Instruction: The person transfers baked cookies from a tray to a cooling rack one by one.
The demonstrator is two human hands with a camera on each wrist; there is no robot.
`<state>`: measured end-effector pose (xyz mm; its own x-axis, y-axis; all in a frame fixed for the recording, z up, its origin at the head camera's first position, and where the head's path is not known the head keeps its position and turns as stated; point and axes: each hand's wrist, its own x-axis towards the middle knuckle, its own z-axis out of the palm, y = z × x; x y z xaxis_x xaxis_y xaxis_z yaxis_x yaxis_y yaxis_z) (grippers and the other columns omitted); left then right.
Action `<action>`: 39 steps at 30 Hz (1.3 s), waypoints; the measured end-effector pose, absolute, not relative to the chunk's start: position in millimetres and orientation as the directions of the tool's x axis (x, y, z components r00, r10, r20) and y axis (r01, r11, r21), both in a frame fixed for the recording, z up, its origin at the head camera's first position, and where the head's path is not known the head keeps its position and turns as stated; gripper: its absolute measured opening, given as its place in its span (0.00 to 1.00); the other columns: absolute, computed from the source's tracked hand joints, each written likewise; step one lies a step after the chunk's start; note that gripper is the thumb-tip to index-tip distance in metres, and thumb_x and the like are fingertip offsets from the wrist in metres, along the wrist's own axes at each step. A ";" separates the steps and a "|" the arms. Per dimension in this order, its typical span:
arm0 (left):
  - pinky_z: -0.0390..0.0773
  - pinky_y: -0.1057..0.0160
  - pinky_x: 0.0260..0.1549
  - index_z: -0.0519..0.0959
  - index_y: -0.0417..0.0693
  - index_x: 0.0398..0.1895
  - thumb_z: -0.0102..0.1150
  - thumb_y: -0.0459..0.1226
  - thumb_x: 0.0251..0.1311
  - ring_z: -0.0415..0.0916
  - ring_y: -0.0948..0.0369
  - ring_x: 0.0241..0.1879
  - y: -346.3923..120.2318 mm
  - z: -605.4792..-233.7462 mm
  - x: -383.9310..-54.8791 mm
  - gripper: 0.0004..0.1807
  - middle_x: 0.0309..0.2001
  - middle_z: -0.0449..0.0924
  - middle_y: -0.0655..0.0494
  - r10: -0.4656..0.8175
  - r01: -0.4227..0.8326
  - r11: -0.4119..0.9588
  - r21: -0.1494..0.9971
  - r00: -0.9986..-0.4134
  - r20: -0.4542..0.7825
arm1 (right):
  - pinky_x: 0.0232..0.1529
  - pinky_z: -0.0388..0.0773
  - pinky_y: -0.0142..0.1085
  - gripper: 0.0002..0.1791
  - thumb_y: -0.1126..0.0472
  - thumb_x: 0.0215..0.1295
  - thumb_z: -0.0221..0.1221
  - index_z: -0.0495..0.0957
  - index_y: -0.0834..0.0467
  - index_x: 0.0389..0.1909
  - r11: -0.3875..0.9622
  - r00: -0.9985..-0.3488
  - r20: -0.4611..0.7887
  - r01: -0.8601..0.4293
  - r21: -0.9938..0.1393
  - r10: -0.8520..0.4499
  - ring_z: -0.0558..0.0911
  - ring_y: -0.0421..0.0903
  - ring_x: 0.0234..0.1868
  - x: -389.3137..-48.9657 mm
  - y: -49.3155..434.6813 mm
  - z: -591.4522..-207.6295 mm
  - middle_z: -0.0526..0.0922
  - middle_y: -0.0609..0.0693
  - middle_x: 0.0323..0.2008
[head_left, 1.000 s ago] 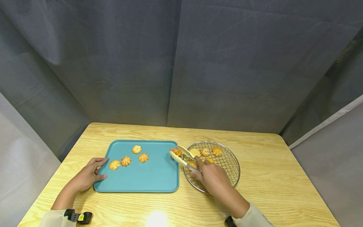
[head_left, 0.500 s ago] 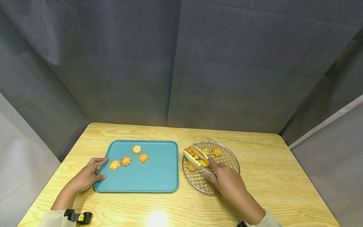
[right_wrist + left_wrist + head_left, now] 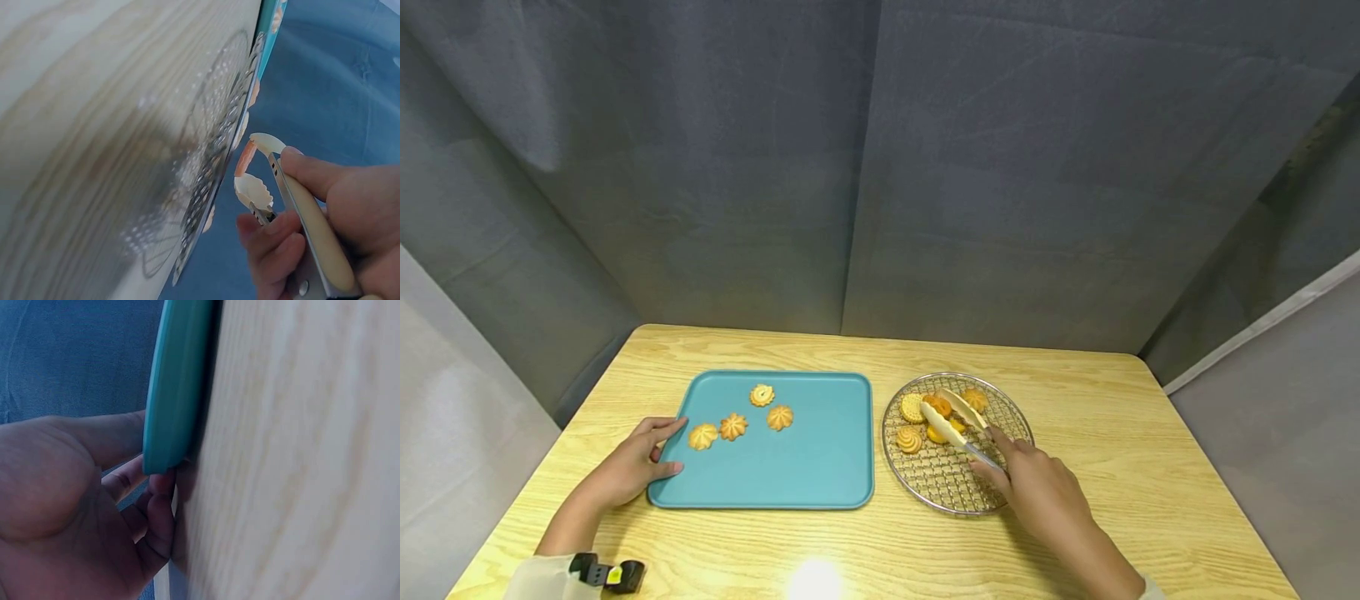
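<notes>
My left hand (image 3: 625, 465) holds the left end of the blue tray (image 3: 775, 477); in the left wrist view, the thumb lies along the rim and curled fingers are under its edge. Several golden cookies, including a swirled star one (image 3: 733, 426), lie on the tray. With my right hand (image 3: 1041, 492) I grip a pair of tongs (image 3: 987, 457) with cream tips. Between those tips is an orange looped, pretzel-like piece (image 3: 245, 159), above the round wire rack (image 3: 951, 498). In the right wrist view it appears apart from the mesh.
On the rack lie a pale round cookie (image 3: 912, 408), a swirled cookie (image 3: 909, 439), a ridged cookie (image 3: 976, 399) and a yellow piece (image 3: 936, 435) partly behind the tongs. A wooden table (image 3: 1120, 433) carries everything, with grey curtains (image 3: 1000, 208) behind it.
My right hand has carried the tongs and the orange pretzel-like piece rightward, from the tray's right edge to over the middle of the rack. My left hand and the tray stay put.
</notes>
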<state>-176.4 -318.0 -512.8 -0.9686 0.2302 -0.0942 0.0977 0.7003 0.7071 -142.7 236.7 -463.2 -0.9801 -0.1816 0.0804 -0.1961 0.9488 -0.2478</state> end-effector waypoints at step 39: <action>0.65 0.63 0.33 0.58 0.28 0.77 0.67 0.30 0.65 0.61 0.54 0.39 -318.5 -512.0 -176.0 0.41 0.70 0.56 0.29 0.234 0.091 0.691 0.718 -0.967 -0.103 | 0.18 0.73 0.46 0.41 0.40 0.72 0.62 0.69 0.66 0.73 0.982 -0.995 0.002 -0.096 -0.160 -0.097 0.80 0.56 0.22 -121.7 282.4 -465.7 0.83 0.67 0.45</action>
<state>-176.0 -318.5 -512.0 -0.9667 0.2343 -0.1031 0.0908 0.6905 0.7176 -121.7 282.4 -465.7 -0.9953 -0.0973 0.0023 -0.0964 0.9825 -0.1595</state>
